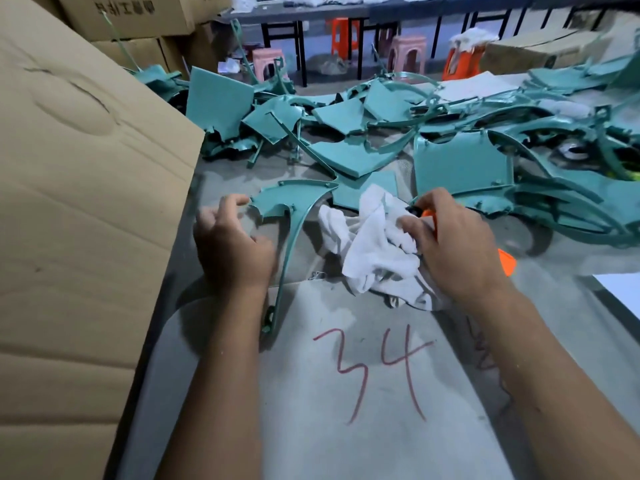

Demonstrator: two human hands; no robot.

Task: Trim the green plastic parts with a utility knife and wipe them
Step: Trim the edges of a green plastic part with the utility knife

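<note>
I see my right hand (457, 244) curled around an orange utility knife (506, 262) and pinching a white cloth (374, 244) that lies crumpled on the desk (346, 393) midway along. My left hand (232, 242) hovers with fingers loosely curled, holding nothing, just beside a green plastic part (287, 209) whose long curved arm runs toward the near edge. More green parts (460, 168) are heaped toward the far edge. A cardboard box (79, 202) stands along the left edge.

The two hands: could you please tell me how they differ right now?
The right hand grips an orange utility knife and touches the white cloth; the left hand holds nothing, fingers loosely curled beside the green plastic part. Both hover over the grey table.
</note>
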